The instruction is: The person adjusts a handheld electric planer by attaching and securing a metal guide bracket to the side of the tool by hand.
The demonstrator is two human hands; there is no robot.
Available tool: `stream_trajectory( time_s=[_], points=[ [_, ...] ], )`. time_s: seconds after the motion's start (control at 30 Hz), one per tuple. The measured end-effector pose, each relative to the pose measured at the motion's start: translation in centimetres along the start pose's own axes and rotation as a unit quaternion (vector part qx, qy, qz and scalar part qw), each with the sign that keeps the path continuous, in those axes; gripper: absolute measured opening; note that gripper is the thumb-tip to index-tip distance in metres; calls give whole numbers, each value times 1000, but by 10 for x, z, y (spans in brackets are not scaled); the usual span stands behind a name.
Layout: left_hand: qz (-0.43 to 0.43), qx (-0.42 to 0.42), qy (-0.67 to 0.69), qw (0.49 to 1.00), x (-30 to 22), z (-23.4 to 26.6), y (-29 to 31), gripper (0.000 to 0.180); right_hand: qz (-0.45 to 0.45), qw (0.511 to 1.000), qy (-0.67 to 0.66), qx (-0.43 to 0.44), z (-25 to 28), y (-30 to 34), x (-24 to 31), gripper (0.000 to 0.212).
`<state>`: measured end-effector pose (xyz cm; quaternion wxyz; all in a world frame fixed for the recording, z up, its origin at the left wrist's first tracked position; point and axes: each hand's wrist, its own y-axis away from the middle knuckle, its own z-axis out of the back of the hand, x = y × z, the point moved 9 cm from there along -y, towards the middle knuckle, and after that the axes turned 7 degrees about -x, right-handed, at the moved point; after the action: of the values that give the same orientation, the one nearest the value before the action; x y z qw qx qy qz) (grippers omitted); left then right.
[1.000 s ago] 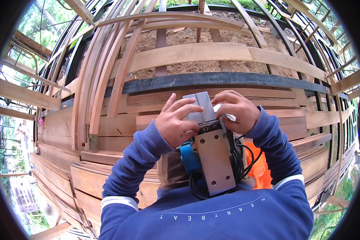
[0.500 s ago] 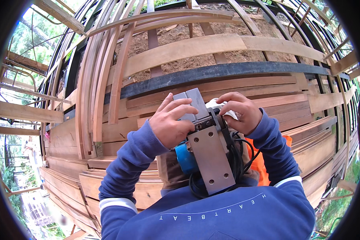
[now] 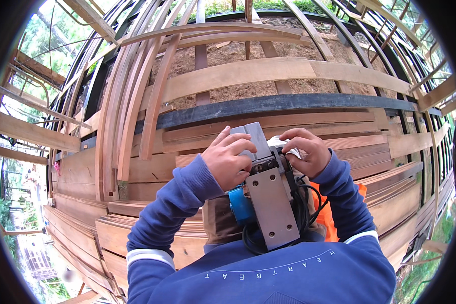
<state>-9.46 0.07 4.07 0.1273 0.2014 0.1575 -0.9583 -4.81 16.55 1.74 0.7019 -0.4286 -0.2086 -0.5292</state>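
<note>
An electric hand planer [image 3: 275, 203] lies upside down across my lap, its flat metal sole facing up and its blue housing [image 3: 242, 204] showing at the left side. My left hand [image 3: 229, 158] rests with bent fingers on the grey front sole plate [image 3: 259, 140], its thumb by the dark blade slot [image 3: 265, 165]. From the right, my right hand [image 3: 309, 152] has curled fingers, index finger and thumb at the planer's side edge near that slot. Anything small between those fingertips is hidden. A crumpled white piece [image 3: 277, 142] sits behind the slot, partly covered by the right hand.
A black cord [image 3: 309, 215] loops along the planer's right side, beside orange fabric [image 3: 330, 223]. Stacked boards [image 3: 152, 230] lie around me, with long timber strips [image 3: 131, 106] at the left. A dark beam [image 3: 268, 104] crosses ahead, beyond which dry ground shows between planks.
The view has shifted slightly, so planer and hands sit a little lower. My right fingers have drawn closer together at the planer's edge. The left hand stays on the front plate.
</note>
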Motion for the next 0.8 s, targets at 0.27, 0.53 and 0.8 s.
stream_trajectory(
  time_s=[0.27, 0.53, 0.8],
  points=[
    [-29, 10, -12, 999, -3, -5, -1, 12, -2, 1000, 1, 0, -2, 4, -1, 17],
    [171, -153, 117, 966, 27, 22, 22, 12, -18, 999, -21, -33, 3, 11, 2, 18],
    [418, -246, 311, 817, 51, -28, 82, 16, -49, 993, -51, -89, -5, 25, 7, 20]
  ],
)
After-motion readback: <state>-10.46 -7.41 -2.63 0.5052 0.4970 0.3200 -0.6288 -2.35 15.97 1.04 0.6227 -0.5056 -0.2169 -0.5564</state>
